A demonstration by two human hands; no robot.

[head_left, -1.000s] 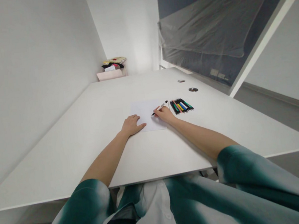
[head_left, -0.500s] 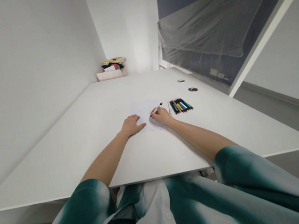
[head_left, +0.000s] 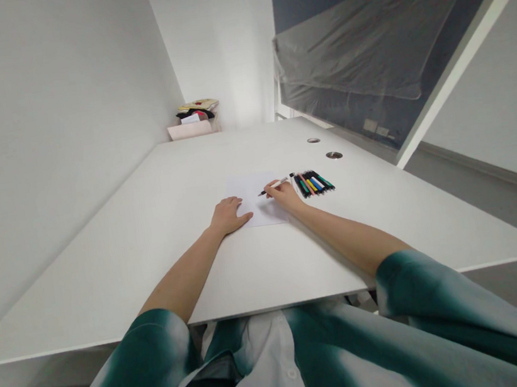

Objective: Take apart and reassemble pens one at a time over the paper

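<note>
Right grip (head_left: 284,196) and white pen (head_left: 279,184) have shifted slightly to the right since the frame half a second earlier, and the pen now slants flatter. The grip is closed on the barrel near the dark tip, over the white paper sheet (head_left: 266,216). Contact between tip and sheet cannot be confirmed. At this slant, a slack hold could let the tip skid or skip. The left grip (head_left: 228,215) rests palm-down across the sheet's left edge, unclenched and grasping nothing. Insufficient pressure there could allow the sheet to slide or rotate on the smooth desk (head_left: 268,268). Just right of the right grip, a row of colored pens (head_left: 314,183) lies side by side; a wide rightward sweep could knock them out of line.
</note>
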